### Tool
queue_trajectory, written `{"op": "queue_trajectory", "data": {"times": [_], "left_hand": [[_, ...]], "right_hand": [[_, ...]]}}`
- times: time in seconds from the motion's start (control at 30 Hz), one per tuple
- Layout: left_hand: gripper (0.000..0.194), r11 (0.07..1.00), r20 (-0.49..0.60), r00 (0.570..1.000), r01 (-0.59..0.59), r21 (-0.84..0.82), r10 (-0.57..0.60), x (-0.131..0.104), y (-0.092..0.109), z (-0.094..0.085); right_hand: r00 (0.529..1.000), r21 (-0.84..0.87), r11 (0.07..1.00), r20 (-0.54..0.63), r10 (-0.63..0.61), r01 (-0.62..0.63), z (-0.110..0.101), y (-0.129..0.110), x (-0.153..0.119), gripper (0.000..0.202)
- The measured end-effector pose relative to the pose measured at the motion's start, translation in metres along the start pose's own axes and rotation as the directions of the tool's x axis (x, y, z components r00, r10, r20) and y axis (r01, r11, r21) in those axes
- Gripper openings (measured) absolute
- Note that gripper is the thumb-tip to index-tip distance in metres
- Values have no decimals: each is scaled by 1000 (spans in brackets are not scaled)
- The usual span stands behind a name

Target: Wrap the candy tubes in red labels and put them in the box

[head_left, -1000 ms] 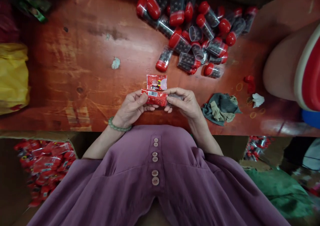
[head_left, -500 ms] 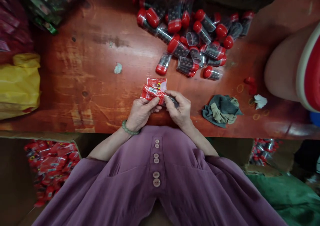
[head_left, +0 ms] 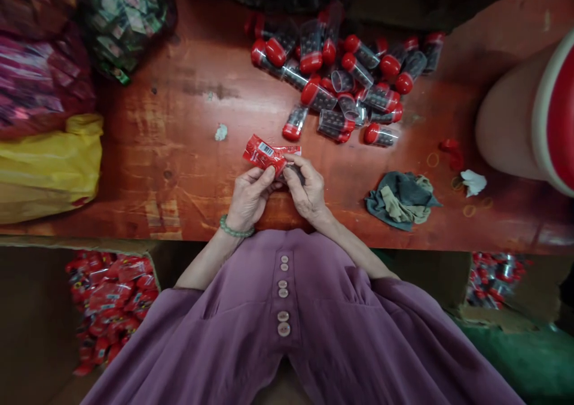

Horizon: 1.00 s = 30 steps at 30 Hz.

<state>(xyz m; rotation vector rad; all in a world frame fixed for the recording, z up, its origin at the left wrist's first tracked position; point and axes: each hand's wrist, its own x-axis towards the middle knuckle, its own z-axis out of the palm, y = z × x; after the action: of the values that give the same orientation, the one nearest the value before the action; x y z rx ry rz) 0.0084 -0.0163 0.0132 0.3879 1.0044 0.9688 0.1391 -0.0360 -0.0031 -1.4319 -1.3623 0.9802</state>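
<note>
Close to the table's front edge, my left hand pinches a shiny red packet that carries a barcode label. My right hand meets it from the other side, its fingers closed round a dark, see-through part at the packet's lower right end. Both hands nearly touch. A second red printed flap shows behind the packet. Just beyond lies a clear tube with a red cap and dark beads. A heap of similar red-capped tubes spreads farther back.
A crumpled dark cloth lies at the right, near white tissue and rubber bands. A large tub stands far right. Bags, including a yellow bag, fill the left. Below sits a box of red packets.
The packet has turned in my hands, so its barcode end now points up and left. My right hand has shifted slightly left. The whole view has swung a little leftward.
</note>
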Motion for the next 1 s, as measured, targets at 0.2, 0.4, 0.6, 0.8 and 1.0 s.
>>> {"op": "queue_trajectory", "data": {"times": [0.2, 0.4, 0.6, 0.8, 1.0], "left_hand": [[34, 994, -55, 993, -109, -7, 108, 2, 10, -4], [36, 987, -77, 984, -160, 24, 161, 7, 14, -6], [32, 978, -42, 977, -208, -16, 207, 5, 15, -1], [37, 992, 101, 991, -91, 89, 82, 0, 14, 3], [39, 993, 58, 991, -120, -16, 121, -2, 20, 0]], "right_hand": [[957, 9, 999, 289, 39, -44, -15, -12, 0, 42], [964, -12, 993, 244, -109, 116, -16, -14, 1, 39], [949, -19, 988, 284, -141, 152, -14, -14, 6, 47], [939, 288, 943, 337, 65, -169, -3, -15, 7, 57], [931, 447, 862, 358, 74, -241, 3, -19, 16, 50]]}}
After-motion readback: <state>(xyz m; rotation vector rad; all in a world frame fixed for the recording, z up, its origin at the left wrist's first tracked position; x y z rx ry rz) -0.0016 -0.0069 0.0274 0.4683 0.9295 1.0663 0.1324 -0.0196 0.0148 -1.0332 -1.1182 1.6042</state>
